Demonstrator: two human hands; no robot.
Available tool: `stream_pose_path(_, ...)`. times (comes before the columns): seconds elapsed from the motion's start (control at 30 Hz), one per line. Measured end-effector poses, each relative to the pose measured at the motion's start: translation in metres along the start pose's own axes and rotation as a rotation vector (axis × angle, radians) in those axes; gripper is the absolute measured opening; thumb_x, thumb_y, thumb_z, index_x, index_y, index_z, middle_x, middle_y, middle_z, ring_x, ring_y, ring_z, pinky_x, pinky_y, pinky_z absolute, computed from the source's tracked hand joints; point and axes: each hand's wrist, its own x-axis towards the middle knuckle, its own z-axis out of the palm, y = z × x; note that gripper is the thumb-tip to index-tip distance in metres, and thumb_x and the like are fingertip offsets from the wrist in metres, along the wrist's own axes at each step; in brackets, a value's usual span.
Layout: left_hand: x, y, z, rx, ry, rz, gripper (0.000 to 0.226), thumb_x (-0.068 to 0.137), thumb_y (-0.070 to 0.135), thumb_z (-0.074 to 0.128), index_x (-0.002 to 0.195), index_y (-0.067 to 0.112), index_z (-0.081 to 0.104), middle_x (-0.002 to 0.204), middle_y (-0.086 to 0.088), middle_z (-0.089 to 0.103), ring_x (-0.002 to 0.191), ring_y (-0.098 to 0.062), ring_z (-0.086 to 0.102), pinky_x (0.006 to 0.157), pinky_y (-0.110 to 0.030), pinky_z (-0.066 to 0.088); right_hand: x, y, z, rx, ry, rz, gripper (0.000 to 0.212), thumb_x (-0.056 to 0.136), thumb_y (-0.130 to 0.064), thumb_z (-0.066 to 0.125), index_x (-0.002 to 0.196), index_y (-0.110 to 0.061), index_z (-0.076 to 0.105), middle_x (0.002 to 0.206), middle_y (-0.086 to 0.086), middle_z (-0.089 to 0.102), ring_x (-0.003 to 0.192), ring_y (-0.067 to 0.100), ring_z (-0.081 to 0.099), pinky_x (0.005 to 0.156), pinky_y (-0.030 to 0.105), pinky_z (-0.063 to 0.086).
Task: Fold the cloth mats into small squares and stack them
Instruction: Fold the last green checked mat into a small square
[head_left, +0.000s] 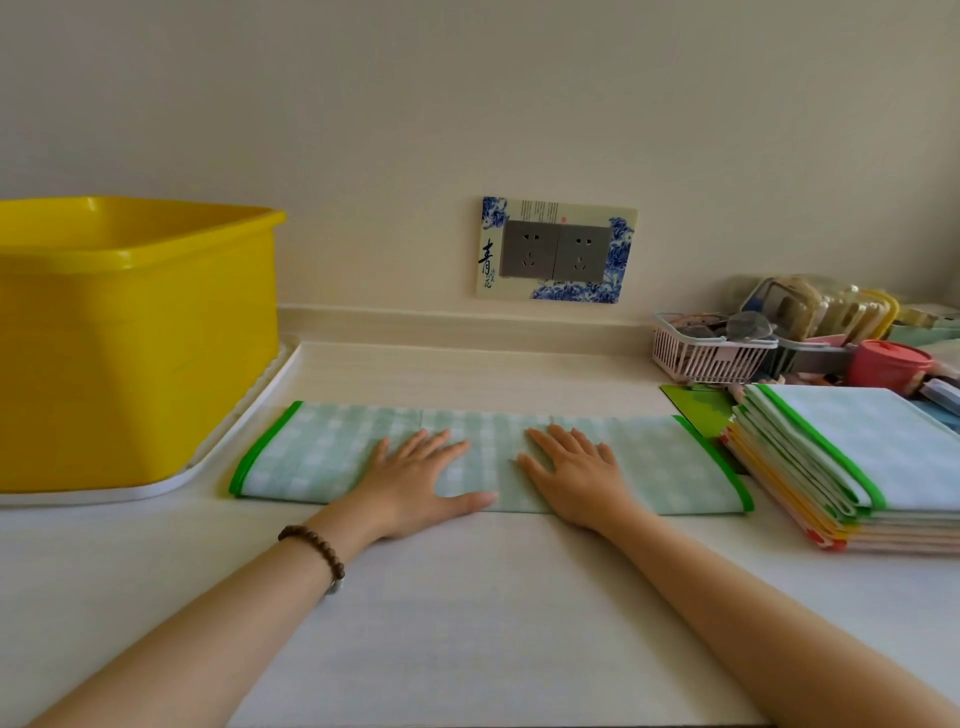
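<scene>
Hands: both lie flat, fingers straight and spread, palms down on the cloth, near each other but apart.
Left hand (415, 475): presses the cloth left of its middle; a bead bracelet (314, 552) circles the wrist.
Right hand (571, 470): presses the cloth right of its middle.
Cloth mat (670, 467): pale green check with bright green edging, folded into a long strip across the desk (467, 623), under both hands.
Stack of folded mats (872, 467): on the desk just right of the right hand, beside the strip's end.
Yellow tub (130, 338): left of the left hand, standing on a white tray (249, 410).
Pink basket (706, 353): beyond the stack, by the wall.
</scene>
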Motion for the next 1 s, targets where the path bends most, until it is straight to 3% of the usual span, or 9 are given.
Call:
stream_pose_path(0.3,0.001,0.001,-0.001,0.000,-0.025,-0.016,0.103,0.060,0.092,0.019,0.149,0.042,0.006,0.158,0.017,-0.003,0.145,-0.007,-0.010,0.117,-0.045,-0.008,-0.014,0.098,-0.029,-0.085,-0.080,0.132,0.058,0.096,-0.058,0.016,0.149,-0.037,0.008,0.159,-0.007,0.002,0.147,0.015,0.001,0.119,0.038,0.002)
stream_pose_path(0.53,0.001,0.001,-0.002,0.001,-0.037,-0.015,0.102,0.061,0.092,0.019,0.149,0.042,0.005,0.158,0.016,-0.004,0.145,-0.007,-0.010,0.117,-0.047,-0.009,-0.016,0.106,-0.034,-0.094,-0.113,0.127,0.057,0.097,-0.056,0.015,0.150,-0.035,0.006,0.159,-0.006,-0.001,0.146,0.014,-0.001,0.119,0.039,0.000)
stream_pose_path(0.67,0.002,0.001,-0.002,0.002,-0.050,-0.019,0.103,0.060,0.092,0.018,0.149,0.042,0.003,0.159,0.014,-0.005,0.145,-0.009,-0.011,0.117,-0.048,-0.009,-0.015,0.092,-0.037,-0.028,-0.067,0.147,0.057,0.098,-0.052,0.021,0.150,-0.030,0.016,0.159,-0.003,0.006,0.147,0.017,0.003,0.118,0.040,0.001)
stream_pose_path(0.8,0.001,0.006,-0.001,0.000,-0.048,-0.046,0.107,0.057,0.093,0.016,0.149,0.041,0.004,0.159,0.013,-0.006,0.146,-0.010,-0.011,0.116,-0.049,-0.010,-0.019,0.040,-0.031,0.060,-0.035,0.008,0.055,0.099,-0.048,0.027,0.149,-0.028,0.020,0.159,-0.003,0.010,0.146,0.014,0.006,0.117,0.036,0.000)
stream_pose_path(1.0,-0.001,0.012,0.000,0.031,-0.035,-0.067,0.093,0.074,0.085,0.023,0.151,0.037,0.004,0.160,0.010,-0.005,0.146,-0.013,-0.011,0.116,-0.050,-0.008,-0.034,-0.017,-0.008,0.050,-0.082,-0.112,0.057,0.097,-0.053,0.028,0.149,-0.034,0.017,0.159,-0.008,0.008,0.146,0.013,0.003,0.118,0.041,0.000)
